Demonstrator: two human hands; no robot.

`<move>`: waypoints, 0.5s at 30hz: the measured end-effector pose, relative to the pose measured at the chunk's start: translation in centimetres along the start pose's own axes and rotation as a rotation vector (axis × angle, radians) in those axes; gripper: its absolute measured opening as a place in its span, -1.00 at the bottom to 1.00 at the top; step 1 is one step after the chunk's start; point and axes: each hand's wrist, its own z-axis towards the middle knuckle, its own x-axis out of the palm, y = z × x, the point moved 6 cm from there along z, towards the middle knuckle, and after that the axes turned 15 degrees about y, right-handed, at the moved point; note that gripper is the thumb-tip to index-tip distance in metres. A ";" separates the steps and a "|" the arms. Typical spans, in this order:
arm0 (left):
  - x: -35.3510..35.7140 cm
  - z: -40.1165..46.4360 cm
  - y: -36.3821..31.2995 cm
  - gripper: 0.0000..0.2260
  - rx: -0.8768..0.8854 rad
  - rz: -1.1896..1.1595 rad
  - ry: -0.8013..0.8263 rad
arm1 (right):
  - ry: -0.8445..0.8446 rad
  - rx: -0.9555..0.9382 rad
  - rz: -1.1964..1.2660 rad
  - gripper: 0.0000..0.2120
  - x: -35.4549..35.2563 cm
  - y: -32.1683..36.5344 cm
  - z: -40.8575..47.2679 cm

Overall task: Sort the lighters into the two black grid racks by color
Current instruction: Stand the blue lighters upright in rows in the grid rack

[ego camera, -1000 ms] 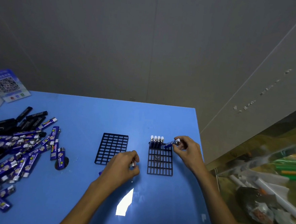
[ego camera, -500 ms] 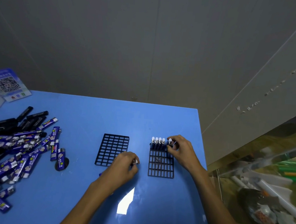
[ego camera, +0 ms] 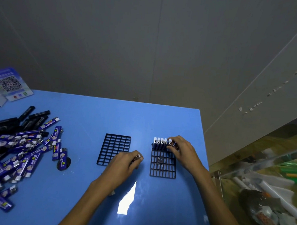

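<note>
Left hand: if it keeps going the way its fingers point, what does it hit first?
Probably the near-left edge of the right black grid rack; the left hand points right toward it across bare blue table. Depth unclear.

Blue table [ego camera: 94,119]; black racks [ego camera: 114,149]; blue, black lighters [ego camera: 18,149].

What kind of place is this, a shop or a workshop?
Probably a small packing or sorting workbench, not a shop: a plain blue table against a bare grey wall, a big loose pile of lighters, and two black grid racks being filled by hand.
</note>
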 end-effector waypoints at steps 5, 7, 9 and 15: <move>-0.4 -0.4 -0.1 -0.87 -0.021 0.048 -0.038 | 0.000 0.010 0.004 -0.78 0.6 -0.1 0.3; -0.5 -0.4 -0.1 -0.86 -0.029 0.060 -0.051 | -0.012 0.007 0.011 -0.79 0.7 -0.2 0.4; -0.5 -0.4 -0.1 -0.85 -0.039 0.084 -0.057 | -0.018 0.011 0.027 -0.80 0.8 -0.3 0.4; -0.2 -0.3 -0.1 -0.91 -0.051 0.096 -0.012 | -0.030 0.021 0.049 -0.82 1.0 -0.6 0.3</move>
